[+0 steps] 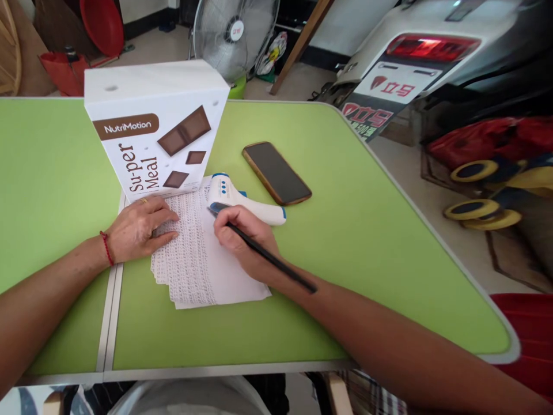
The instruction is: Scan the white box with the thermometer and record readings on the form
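A black pen (268, 253) is gripped in my right hand (246, 239), its tip near the top of the paper sheets (190, 253). Rows of handwriting cover the left part of the top sheet, and its right part is blank. My left hand (140, 227) rests on the left edge of the sheets, fingers spread, a red string bracelet on the wrist. Behind it stands a white NutriMotion box (173, 132) with chocolate pictures. A white and blue infrared thermometer (259, 210) lies just beyond my right hand, partly hidden by it.
A smartphone (276, 173) in a brownish case lies beyond the thermometer on the green folding table (367, 259). Past the table's far edge are a fan (235, 34) and the rear of a white vehicle (415, 63). Something red (527, 323) stands by the right corner.
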The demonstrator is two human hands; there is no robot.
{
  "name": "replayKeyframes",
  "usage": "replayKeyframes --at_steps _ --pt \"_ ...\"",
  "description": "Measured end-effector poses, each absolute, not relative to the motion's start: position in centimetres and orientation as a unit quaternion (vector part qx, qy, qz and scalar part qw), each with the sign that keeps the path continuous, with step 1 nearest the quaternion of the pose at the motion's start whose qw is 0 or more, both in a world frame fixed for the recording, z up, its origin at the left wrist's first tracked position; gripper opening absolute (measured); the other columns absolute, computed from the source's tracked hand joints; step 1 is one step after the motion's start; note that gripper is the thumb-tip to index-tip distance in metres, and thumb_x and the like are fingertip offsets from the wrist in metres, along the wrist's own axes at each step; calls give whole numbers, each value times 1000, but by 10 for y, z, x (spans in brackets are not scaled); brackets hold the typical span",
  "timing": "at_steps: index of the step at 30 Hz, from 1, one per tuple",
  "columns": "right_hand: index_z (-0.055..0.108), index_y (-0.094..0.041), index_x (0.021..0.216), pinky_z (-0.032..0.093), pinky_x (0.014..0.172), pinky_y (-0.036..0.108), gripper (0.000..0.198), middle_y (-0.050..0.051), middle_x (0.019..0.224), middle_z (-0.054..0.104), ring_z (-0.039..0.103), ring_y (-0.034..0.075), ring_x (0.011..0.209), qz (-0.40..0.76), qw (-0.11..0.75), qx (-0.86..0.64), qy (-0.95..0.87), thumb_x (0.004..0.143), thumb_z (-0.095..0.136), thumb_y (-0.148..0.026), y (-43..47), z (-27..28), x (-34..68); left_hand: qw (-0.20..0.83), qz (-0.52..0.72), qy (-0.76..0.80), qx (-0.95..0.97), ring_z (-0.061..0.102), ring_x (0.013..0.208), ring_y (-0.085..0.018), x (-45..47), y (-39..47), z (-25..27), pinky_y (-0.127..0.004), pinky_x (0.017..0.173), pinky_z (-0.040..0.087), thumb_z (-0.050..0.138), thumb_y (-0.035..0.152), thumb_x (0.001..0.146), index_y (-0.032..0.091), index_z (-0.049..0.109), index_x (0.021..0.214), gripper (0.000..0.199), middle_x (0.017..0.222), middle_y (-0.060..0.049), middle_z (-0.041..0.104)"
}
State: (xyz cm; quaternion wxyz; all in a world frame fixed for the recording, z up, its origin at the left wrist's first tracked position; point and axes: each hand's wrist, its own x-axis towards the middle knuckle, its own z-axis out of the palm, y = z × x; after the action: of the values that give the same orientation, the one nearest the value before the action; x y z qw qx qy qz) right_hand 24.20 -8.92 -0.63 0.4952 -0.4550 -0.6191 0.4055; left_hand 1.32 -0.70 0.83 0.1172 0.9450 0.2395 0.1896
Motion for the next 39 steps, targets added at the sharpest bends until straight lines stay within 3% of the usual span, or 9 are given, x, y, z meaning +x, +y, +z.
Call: replayKeyframes --at_steps 3,6,9,14,20,29,39 --pt "64 -21 87 42 58 29 36 -2 65 51 48 12 60 427 475 -459 -617 93 45 -51 -93 -8 238 123 185 246 943 61 84 -22 13 -7 8 -33 72 51 53 38 93 16 66 102 27 94 -10 65" --pt "66 -21 95 45 60 28 23 -1 70 58 54 12 64 444 471 -487 -586 87 53 -37 -92 -9 235 123 182 246 944 61 82 -21 13 -8 8 -32 71 51 53 37 93 14 66 104 28 94 -10 65" --pt "64 -21 88 47 59 26 14 0 73 64 57 12 63 445 472 -495 -578 77 59 -28 -91 -7 232 122 181 245 945 61 83 -21 13 -7 9 -32 72 51 53 37 93 14 67 103 29 93 -10 65" --pt "64 -21 85 47 56 23 13 -1 72 67 56 10 59 416 462 -492 -609 74 59 -22 -97 -3 230 118 162 252 947 62 84 -20 13 -9 9 -32 74 52 52 39 94 15 67 104 30 95 -10 66" --pt "63 -20 74 44 53 21 5 -2 65 65 54 9 55 395 426 -506 -638 72 58 -20 -95 -1 228 102 159 260 947 62 83 -21 15 -11 9 -32 72 51 53 42 94 15 68 104 33 93 -10 66" --pt "68 -20 77 44 58 22 11 -2 70 70 58 9 60 365 395 -505 -675 77 57 -21 -96 -1 228 84 145 265 949 61 76 -20 15 -11 11 -30 66 48 56 45 90 15 68 102 34 86 -7 65" --pt "67 -20 71 41 56 21 11 -3 64 67 55 8 56 348 392 -513 -680 73 57 -17 -95 0 228 103 170 246 949 59 72 -20 13 -9 11 -30 65 47 58 49 89 13 68 102 39 82 -7 64"
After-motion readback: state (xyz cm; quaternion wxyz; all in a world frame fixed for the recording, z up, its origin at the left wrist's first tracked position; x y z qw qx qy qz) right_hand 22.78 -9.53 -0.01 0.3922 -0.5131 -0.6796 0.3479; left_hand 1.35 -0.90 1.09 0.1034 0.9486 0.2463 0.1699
